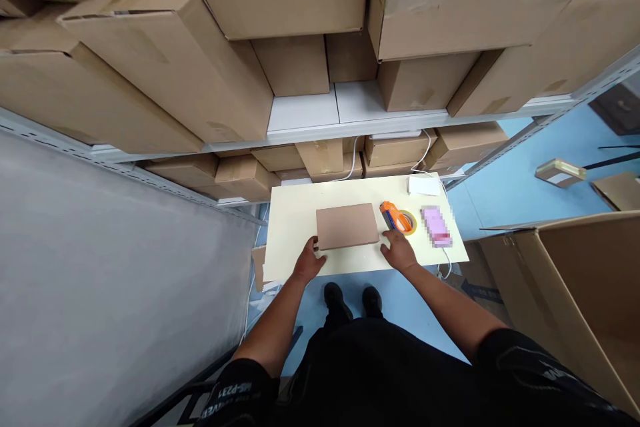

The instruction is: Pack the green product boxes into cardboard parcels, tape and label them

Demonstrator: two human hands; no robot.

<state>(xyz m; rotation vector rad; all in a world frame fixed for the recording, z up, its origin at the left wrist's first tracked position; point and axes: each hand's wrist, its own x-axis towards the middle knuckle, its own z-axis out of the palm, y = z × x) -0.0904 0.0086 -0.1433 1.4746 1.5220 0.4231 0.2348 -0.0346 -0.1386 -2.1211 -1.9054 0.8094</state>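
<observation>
A flat brown cardboard box (347, 225) lies on the pale table (290, 213) in front of me. My left hand (307, 261) is at its near left corner, thumb and fingers apart, the fingertips at the box's edge. Just off the right side of the box is my right hand (399, 251), its thumb and fingers spread with nothing between them. Beyond that hand rests an orange and blue tape dispenser (392, 215), beside a yellow-edged roll of tape (413, 221).
A blurred-out pink item (436, 225) and a white block (424, 185) with a cable are at the table's right. Shelves (310, 133) stacked with cardboard boxes rise behind. A large open carton (530, 280) stands right; a grey wall (125, 267) is left.
</observation>
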